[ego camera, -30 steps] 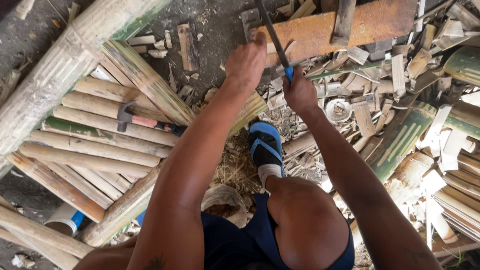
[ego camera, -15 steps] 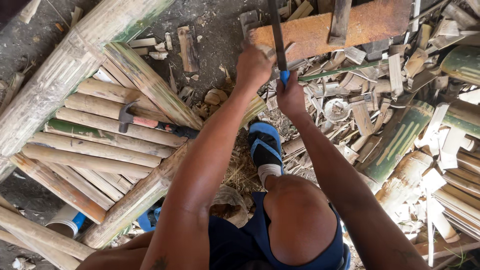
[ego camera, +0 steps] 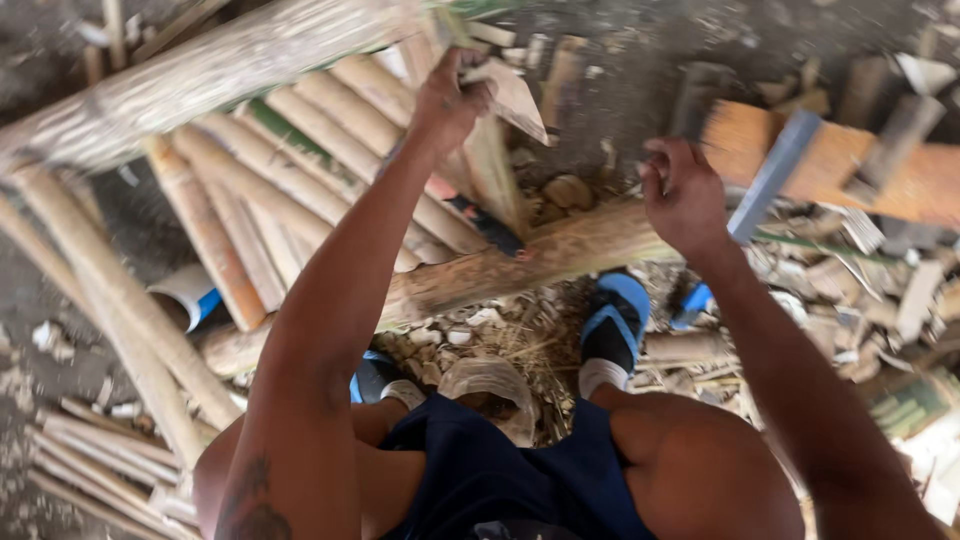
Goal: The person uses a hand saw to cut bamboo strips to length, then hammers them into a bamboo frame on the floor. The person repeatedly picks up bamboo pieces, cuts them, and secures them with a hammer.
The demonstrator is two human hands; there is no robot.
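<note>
My left hand [ego camera: 448,100] is clamped on 1 bamboo strip [ego camera: 505,95]; my right hand [ego camera: 685,195] grips the blade [ego camera: 770,175].

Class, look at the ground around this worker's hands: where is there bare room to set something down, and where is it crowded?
Bare dark ground shows beyond the thick log, between the split bamboo pile and orange plank. Offcuts crowd the right, by the right hand and its blade.

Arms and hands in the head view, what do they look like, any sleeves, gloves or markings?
Both arms are bare, with no sleeves showing. The left hand and right hand wear no gloves, rings or watch. A dark tattoo marks the left arm, near the bottom edge of the view.
</note>
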